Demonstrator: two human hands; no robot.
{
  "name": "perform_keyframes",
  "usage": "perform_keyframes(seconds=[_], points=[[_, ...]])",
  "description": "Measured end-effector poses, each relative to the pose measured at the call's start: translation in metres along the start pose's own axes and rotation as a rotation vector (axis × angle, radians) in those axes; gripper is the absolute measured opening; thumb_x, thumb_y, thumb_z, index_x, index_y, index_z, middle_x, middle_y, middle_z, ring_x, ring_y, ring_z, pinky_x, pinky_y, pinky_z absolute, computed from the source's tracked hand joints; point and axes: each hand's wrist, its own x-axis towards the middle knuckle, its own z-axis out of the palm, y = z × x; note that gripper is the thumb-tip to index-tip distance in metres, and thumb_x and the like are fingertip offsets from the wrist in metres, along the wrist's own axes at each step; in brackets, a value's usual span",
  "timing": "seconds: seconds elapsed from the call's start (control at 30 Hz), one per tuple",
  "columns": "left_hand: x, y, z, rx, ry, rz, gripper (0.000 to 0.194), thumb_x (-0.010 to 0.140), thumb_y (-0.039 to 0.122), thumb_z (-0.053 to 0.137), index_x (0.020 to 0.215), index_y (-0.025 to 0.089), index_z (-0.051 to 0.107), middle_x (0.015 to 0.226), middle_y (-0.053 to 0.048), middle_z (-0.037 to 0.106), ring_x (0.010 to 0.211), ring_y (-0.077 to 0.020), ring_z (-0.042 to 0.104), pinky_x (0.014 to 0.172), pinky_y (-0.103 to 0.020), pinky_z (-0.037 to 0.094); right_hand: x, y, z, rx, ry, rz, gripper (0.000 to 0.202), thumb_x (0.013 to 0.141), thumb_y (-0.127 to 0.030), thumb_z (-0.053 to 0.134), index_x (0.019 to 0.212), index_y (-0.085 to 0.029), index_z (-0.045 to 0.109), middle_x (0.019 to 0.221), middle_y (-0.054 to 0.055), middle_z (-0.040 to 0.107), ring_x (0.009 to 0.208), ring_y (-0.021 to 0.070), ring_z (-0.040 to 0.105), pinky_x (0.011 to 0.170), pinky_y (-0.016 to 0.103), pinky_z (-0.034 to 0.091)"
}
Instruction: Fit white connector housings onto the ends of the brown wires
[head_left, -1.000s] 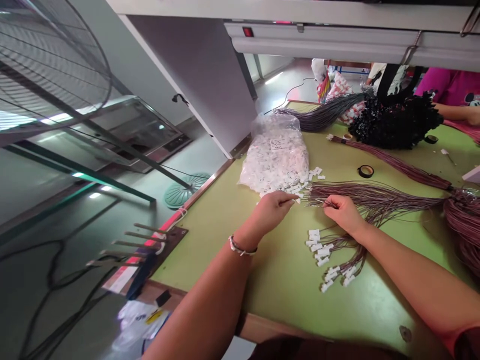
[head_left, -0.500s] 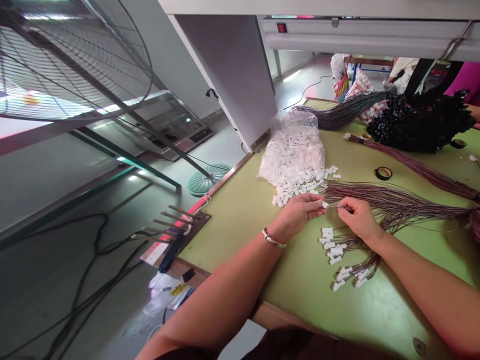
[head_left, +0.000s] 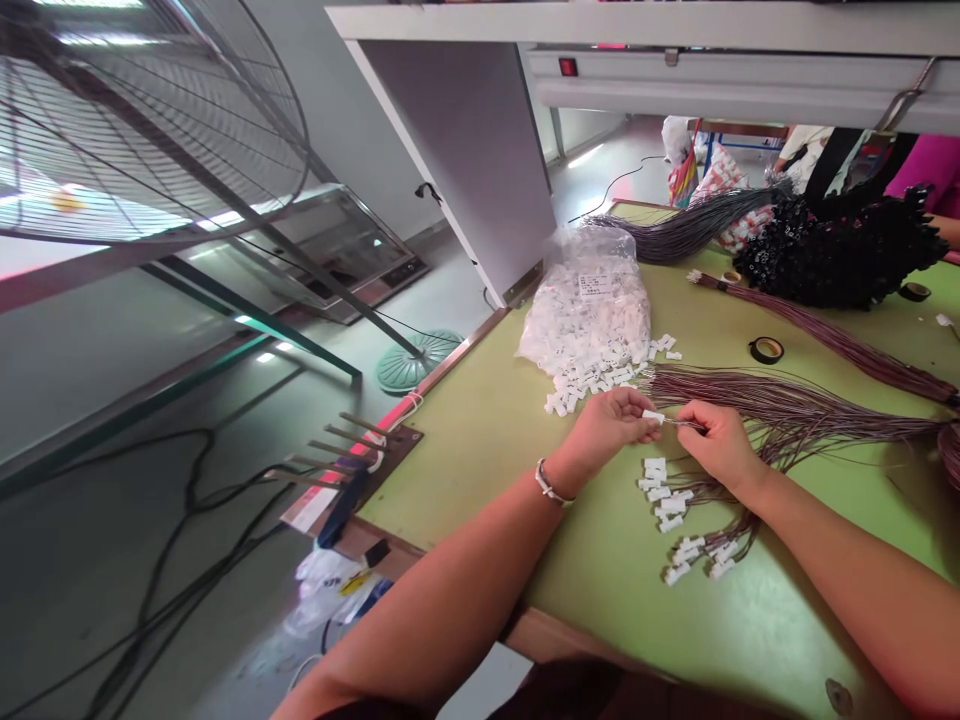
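Between the fingers of my left hand (head_left: 609, 428) is a small white plastic connector (head_left: 654, 417). My right hand (head_left: 716, 440) pinches a thin wire (head_left: 673, 421) whose end meets the connector's right side; how deep it sits I cannot tell. A fanned bundle of dark brown wires (head_left: 795, 400) lies just behind my right hand. Below my hands, several white connectors (head_left: 675, 500) with wires fitted rest on the green table (head_left: 465, 480). Loose white connectors (head_left: 589, 382) are heaped behind my left hand, spilling from a clear plastic bag (head_left: 589, 290).
A roll of black tape (head_left: 766, 350) lies behind the wires. Further back are a tied wire bundle (head_left: 832, 332), grey wires (head_left: 675, 232) and a pile of black parts (head_left: 840, 250). A pronged rack (head_left: 375, 455) sits at the left edge, a fan (head_left: 150, 120) beyond. Another person's sleeve (head_left: 930, 175) shows at far right.
My left hand has shifted slightly right with the connector, closer to my right hand. The connector now meets the wire end. The whole view has dipped slightly.
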Motion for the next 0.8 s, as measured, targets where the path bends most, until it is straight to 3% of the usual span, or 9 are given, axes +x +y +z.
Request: perform_keyframes(seconds=[0.17, 0.37, 0.63, 0.8], points=[[0.0, -0.002, -0.003, -0.096, -0.075, -0.065, 0.03, 0.062, 0.023, 0.077, 0.086, 0.011, 0.064, 0.061, -0.002, 0.068, 0.057, -0.0098, 0.065, 0.056, -0.019, 0.05, 0.002, 0.004, 0.001, 0.019, -0.017, -0.047, 0.012, 0.069, -0.019, 0.049, 0.065, -0.019, 0.06, 0.053, -0.003, 0.051, 0.051, 0.0103, 0.041, 0.051, 0.023, 0.032], [0.002, -0.004, -0.003, -0.049, -0.086, -0.097, 0.029, 0.06, 0.026, 0.079, 0.08, 0.009, 0.066, 0.06, -0.004, 0.069, 0.054, -0.0099, 0.064, 0.054, -0.019, 0.051, 0.005, -0.001, -0.002, 0.089, -0.122, -0.006, 0.014, 0.071, -0.02, 0.048, 0.061, -0.018, 0.058, 0.054, -0.003, 0.051, 0.051, 0.0094, 0.041, 0.05, 0.022, 0.03], [0.005, -0.015, 0.012, 0.082, -0.023, 0.072, 0.02, 0.065, 0.024, 0.076, 0.076, 0.011, 0.065, 0.054, 0.0, 0.064, 0.051, -0.0087, 0.06, 0.053, -0.02, 0.051, 0.008, -0.001, -0.005, 0.116, -0.166, 0.072, 0.012, 0.067, -0.023, 0.051, 0.057, -0.018, 0.052, 0.049, -0.005, 0.041, 0.048, 0.008, 0.032, 0.046, 0.022, 0.025], [0.004, -0.015, 0.009, 0.08, -0.017, 0.076, 0.019, 0.068, 0.023, 0.073, 0.078, 0.012, 0.061, 0.056, 0.001, 0.065, 0.052, -0.0092, 0.062, 0.054, -0.02, 0.051, 0.012, 0.001, -0.007, 0.158, -0.154, 0.144, 0.016, 0.066, -0.028, 0.052, 0.053, -0.018, 0.05, 0.046, -0.006, 0.036, 0.046, 0.0075, 0.028, 0.045, 0.023, 0.022]])
